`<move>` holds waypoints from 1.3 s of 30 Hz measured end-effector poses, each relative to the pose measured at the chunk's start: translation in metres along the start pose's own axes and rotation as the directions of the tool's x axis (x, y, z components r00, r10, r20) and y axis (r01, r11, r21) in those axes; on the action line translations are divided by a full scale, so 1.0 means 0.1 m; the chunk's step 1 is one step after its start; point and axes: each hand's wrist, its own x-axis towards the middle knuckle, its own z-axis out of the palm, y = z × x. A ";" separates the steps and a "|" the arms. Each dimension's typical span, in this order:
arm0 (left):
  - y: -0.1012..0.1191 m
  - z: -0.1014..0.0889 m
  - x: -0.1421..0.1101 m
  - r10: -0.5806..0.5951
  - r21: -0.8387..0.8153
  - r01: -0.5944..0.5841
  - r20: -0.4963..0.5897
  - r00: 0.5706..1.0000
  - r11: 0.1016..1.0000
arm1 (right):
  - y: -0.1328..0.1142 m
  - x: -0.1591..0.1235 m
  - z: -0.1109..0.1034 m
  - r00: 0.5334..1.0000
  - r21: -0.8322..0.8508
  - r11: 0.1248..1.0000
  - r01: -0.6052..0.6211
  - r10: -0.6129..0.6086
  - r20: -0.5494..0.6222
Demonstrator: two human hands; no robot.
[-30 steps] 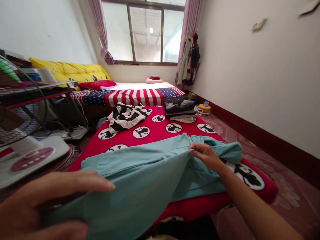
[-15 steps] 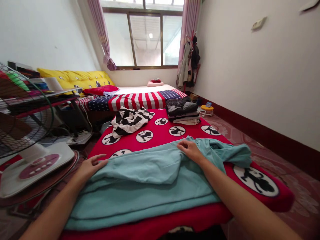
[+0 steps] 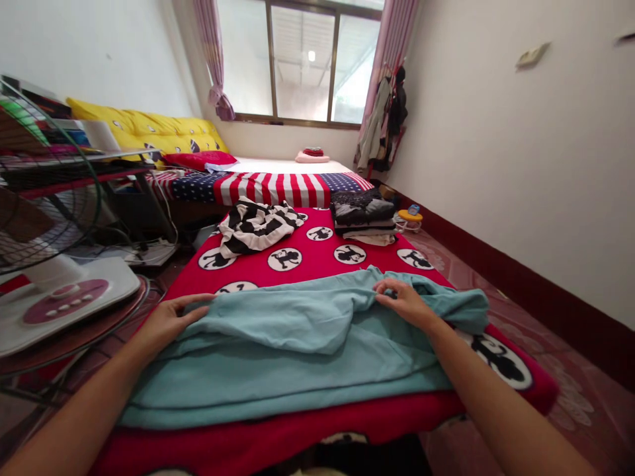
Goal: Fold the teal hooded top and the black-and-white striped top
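A light teal garment (image 3: 297,370) lies stretched sideways across the red bed cover, with one long part folded back over the rest. Near its left end, my left hand (image 3: 179,318) has thumb and fingers around the far edge of the cloth. My right hand (image 3: 405,303) pinches a fold at the upper right of the garment, fingertips bent inward. Beyond that hand, a bunched teal end trails off to the right. Which garment it is I cannot tell.
On the red cover (image 3: 253,270), a black-and-white cloth (image 3: 260,225) lies crumpled beside a stack of folded dark clothes (image 3: 364,215). To the left stands a fan (image 3: 69,297). A bed with a striped, starred cover (image 3: 278,188) is behind, and a yellow-topped stool (image 3: 411,217) stands right.
My right hand has shifted right along the garment, drawing the folded part's edge with it. My left hand stays at the left end. The view has tilted down slightly.
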 end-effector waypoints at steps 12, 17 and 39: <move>-0.21 -0.04 0.05 0.110 0.197 -0.101 -0.037 0.993 0.975 | 0.11 0.29 0.30 0.978 -0.330 0.940 -0.089 0.020 -0.206; -0.19 -0.06 0.01 0.237 0.333 -0.154 -0.224 0.945 0.930 | 0.06 0.33 0.29 0.921 -0.322 0.946 -0.033 -0.096 -0.377; 0.11 -0.02 -0.40 0.449 0.537 -0.491 0.218 0.866 0.686 | -0.97 -0.45 0.99 0.914 -0.287 0.870 0.401 -0.362 0.183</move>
